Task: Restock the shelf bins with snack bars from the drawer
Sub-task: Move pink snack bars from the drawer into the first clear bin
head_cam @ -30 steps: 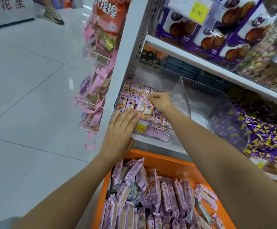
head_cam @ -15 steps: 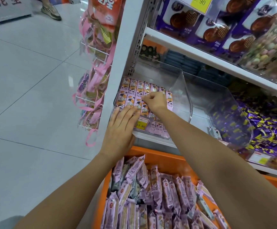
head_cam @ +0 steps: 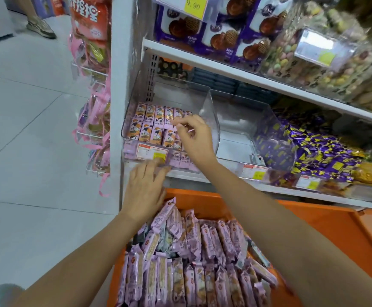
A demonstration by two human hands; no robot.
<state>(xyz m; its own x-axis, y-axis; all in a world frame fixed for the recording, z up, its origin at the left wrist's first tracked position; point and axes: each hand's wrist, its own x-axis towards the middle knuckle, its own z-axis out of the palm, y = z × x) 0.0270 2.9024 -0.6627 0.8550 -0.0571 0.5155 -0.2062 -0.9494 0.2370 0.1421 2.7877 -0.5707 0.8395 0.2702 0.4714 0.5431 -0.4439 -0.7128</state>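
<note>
Right hand [head_cam: 193, 138] loose-fingered over snack bars [head_cam: 156, 127] in clear bin [head_cam: 211, 111]; left hand [head_cam: 146, 189] flat, released, against bin front above drawer [head_cam: 327, 224].

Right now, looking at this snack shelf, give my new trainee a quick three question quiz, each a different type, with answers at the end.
1. True or false: the clear bin the right hand reaches into is packed to the top with snack bars.
2. Multiple choice: the left hand is A) deep among the bars in the orange drawer, B) at the front of the bin near its price label, C) on the top shelf.
3. Fill in: the bin directly right of the one being filled, left of the purple candies, looks ____.

Key: 1 false, there is plenty of room above the bars; 2 B; 3 empty.
</note>
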